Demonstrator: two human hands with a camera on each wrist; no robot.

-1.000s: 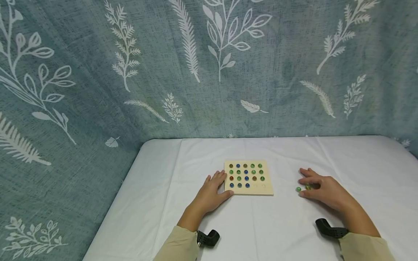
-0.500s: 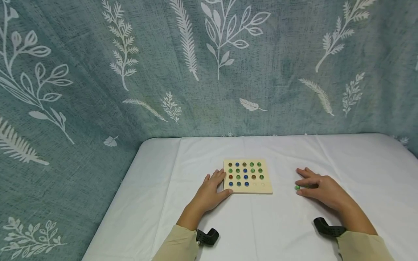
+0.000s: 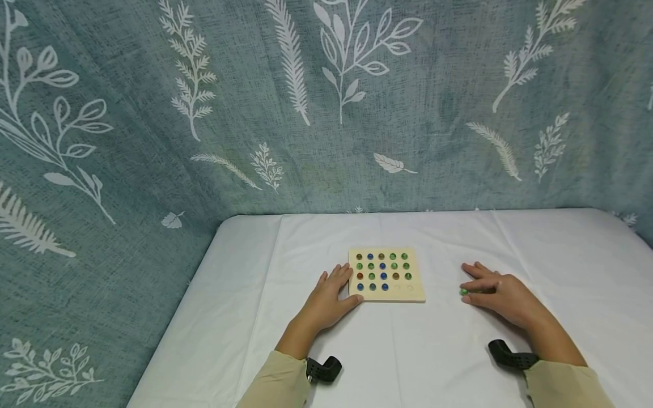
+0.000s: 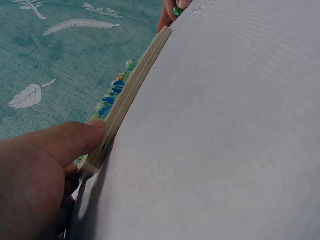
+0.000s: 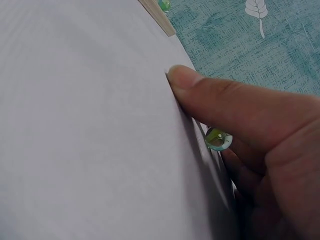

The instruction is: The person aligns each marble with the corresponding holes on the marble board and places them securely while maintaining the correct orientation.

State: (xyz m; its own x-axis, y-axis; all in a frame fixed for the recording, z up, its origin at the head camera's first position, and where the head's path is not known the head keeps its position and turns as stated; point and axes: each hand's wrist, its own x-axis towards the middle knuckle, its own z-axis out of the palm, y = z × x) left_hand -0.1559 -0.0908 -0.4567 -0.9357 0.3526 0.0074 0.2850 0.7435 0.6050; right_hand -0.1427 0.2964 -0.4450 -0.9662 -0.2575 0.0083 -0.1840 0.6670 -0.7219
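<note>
A pale wooden marble board (image 3: pixel 418 289) lies flat with rows of green, blue, amber and red glass marbles in its hollows. Two hollows at its near right corner hold no marble. My left hand (image 3: pixel 329 303) grips the board's near left corner, thumb on the front edge and fingers along the left side. To the right of the board, my right hand (image 3: pixel 502 297) pinches a green marble (image 3: pixel 463 292) between thumb and index finger, low over the cloth. Under that palm, a clear marble with a yellow-green swirl (image 5: pixel 219 139) shows in the right wrist view, partly hidden behind the thumb.
A white cloth (image 3: pixel 408 351) covers the table. Behind it and along the left hangs a teal curtain (image 3: pixel 433 113) with white leaf prints. Black wrist devices (image 3: pixel 325 369) sit at both sleeves.
My right thumb and index finger have closed in on the green marble, which sat just ahead of them. The left hand stays on the board; the head view has shifted slightly.
</note>
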